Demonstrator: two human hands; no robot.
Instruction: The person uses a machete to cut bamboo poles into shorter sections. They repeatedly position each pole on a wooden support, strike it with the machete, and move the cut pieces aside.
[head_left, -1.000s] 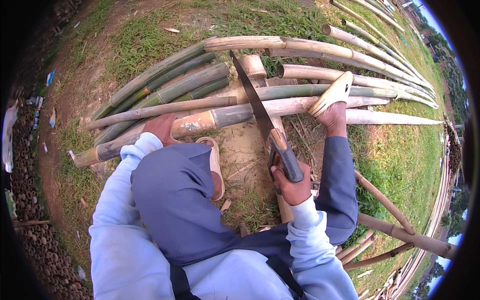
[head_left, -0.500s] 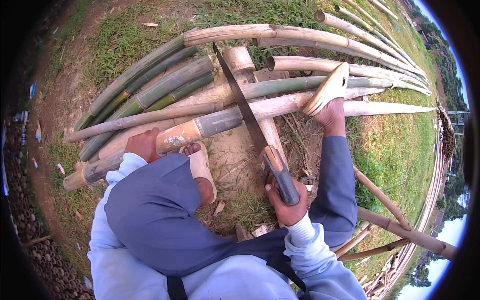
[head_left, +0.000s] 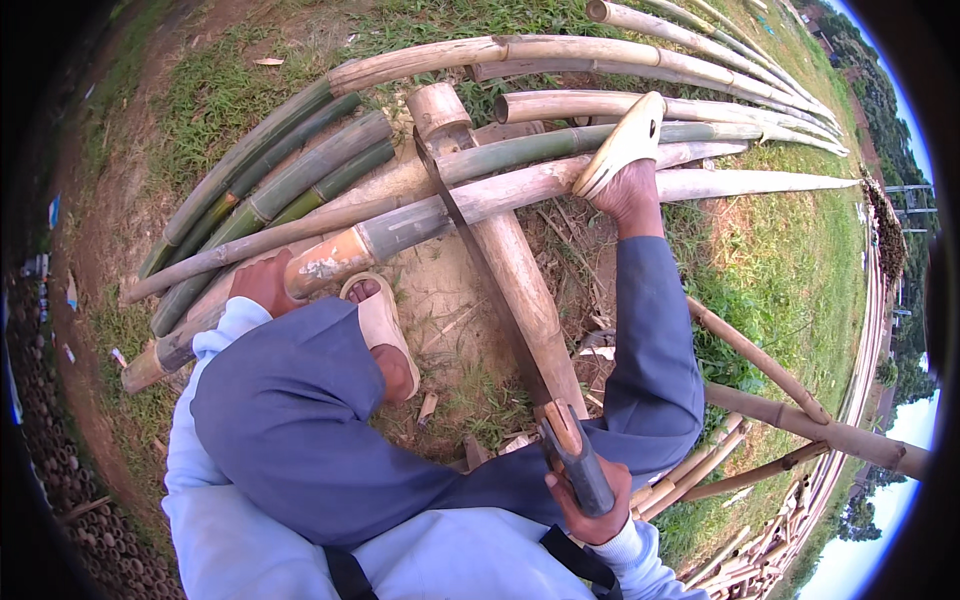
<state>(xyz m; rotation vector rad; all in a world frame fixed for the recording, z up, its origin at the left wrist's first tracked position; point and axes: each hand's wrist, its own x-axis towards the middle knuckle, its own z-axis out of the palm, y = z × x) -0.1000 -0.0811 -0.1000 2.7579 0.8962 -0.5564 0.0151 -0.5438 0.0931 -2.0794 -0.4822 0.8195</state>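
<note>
My right hand (head_left: 598,507) is wrapped round the dark handle of a handsaw (head_left: 495,285), low in the view by my thigh. The saw's long blade slants up and to the left, crossing a thick bamboo pole (head_left: 405,228) with its far end beyond it. At the left, my left hand (head_left: 263,284) grips that same pole, near an orange-brown patch and short of its left end. My right foot, in a pale sandal (head_left: 622,148), presses on the pole farther right. A bamboo log (head_left: 520,290) lies crosswise beneath the pole.
Green bamboo lengths (head_left: 290,185) lie at the far left. Several long pale poles (head_left: 620,52) stretch away to the right. My left sandal (head_left: 385,325) stands on the ground behind the pole. A bamboo frame (head_left: 810,445) is at the right, with cut-bamboo piles (head_left: 95,540) at the lower left.
My right hand has drawn the saw back toward me, so less blade reaches beyond the pole. My left hand still holds the pole. The whole view has shifted slightly.
</note>
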